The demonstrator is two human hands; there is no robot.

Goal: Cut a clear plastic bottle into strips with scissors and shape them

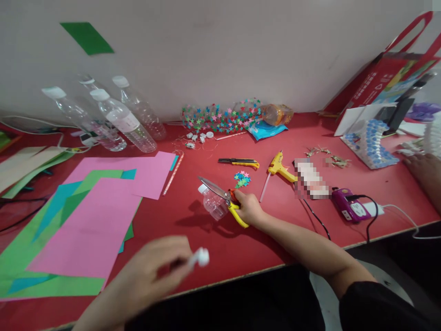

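Left hand (156,264): fingers (176,246) pinch a small white-ended piece (202,257) above the near part of the tabletop (220,271); motion blur obscures its detail. Right hand (251,209): fingers are curled around the orange and yellow handles of the scissors (226,197), whose blades point away and to the left. A small clear bottle (214,204) with a white cap lies tilted beneath the blades as viewed; contact between blades and bottle cannot be determined.

Beyond the scissors, star cutouts (242,179) form a small heap, with a yellow utility knife (245,162) behind them. To the right are a yellow glue gun (276,163) fitted with a stick, a pixelated flat item (312,178) and a purple power unit (347,204) with cables plugged in. To the left, pink, green and blue paper sheets (86,230) overlap, with a patterned straw (173,174) just beside them.

Along the wall, four clear tall bottles (126,122) stand left of a star-covered form (220,116) and a blue packet (268,130). At the far right, another person's hand (425,172) is near a blue-dotted folded piece (372,145).
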